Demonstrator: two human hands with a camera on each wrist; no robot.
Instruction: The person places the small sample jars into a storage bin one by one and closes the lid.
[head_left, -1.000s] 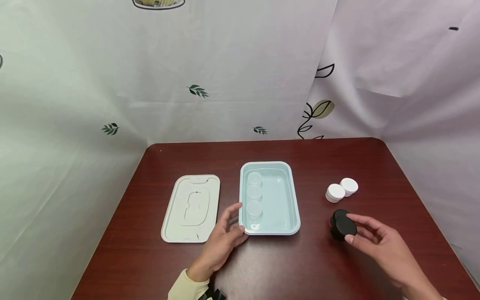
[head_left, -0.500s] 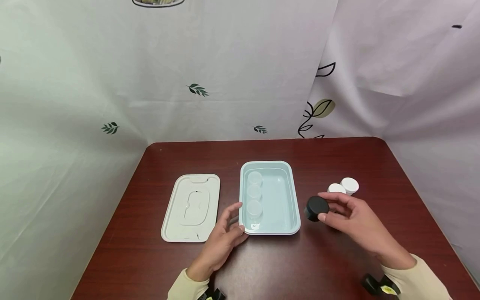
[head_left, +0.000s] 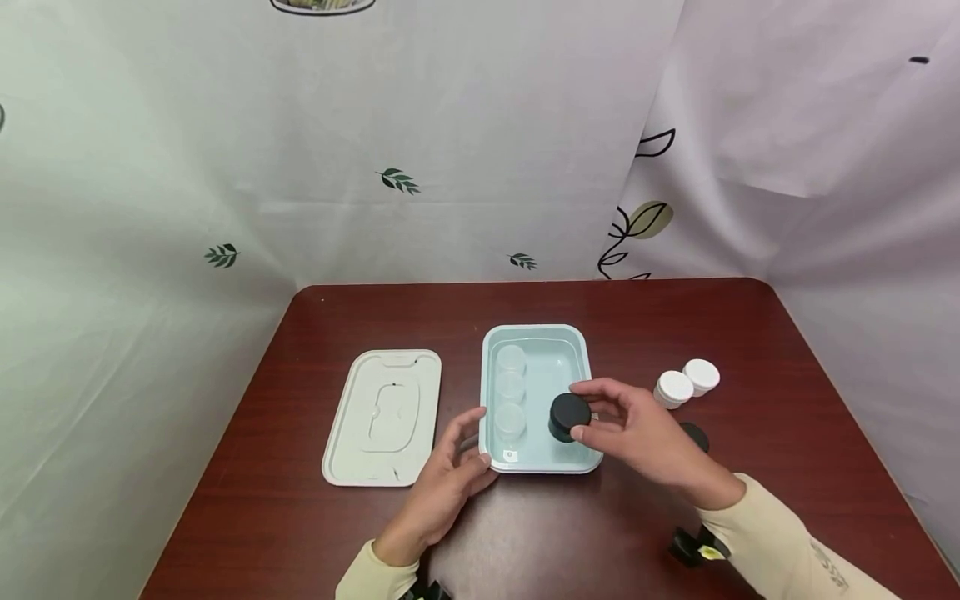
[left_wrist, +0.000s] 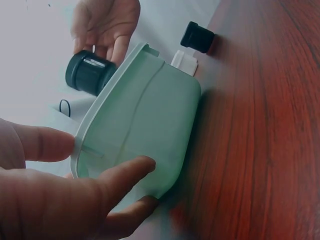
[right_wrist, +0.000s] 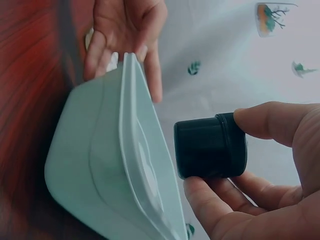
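Note:
My right hand (head_left: 630,425) pinches a black screw-lid jar (head_left: 570,417) between thumb and fingers. The jar is upright over the right side of a pale blue tub (head_left: 551,463), and in the right wrist view it is above rim level. My left hand (head_left: 444,487) lies around the tub's near-left corner, its fairly straight fingers touching the rim and outer wall. Inside the tub, a row of three translucent round containers (head_left: 510,387) runs along the left side. A second black jar (head_left: 695,437) stands on the table, partly hidden behind my right hand.
Two white lidded jars (head_left: 675,388) stand together at the right of the table (head_left: 780,492). A flat white lid (head_left: 384,417) lies left of the tub. Behind the table hangs a pale curtain (head_left: 450,125) with leaf prints.
My right hand has lifted one black jar from beside the other and carried it left, over the tub. The left hand has stayed at the tub's corner.

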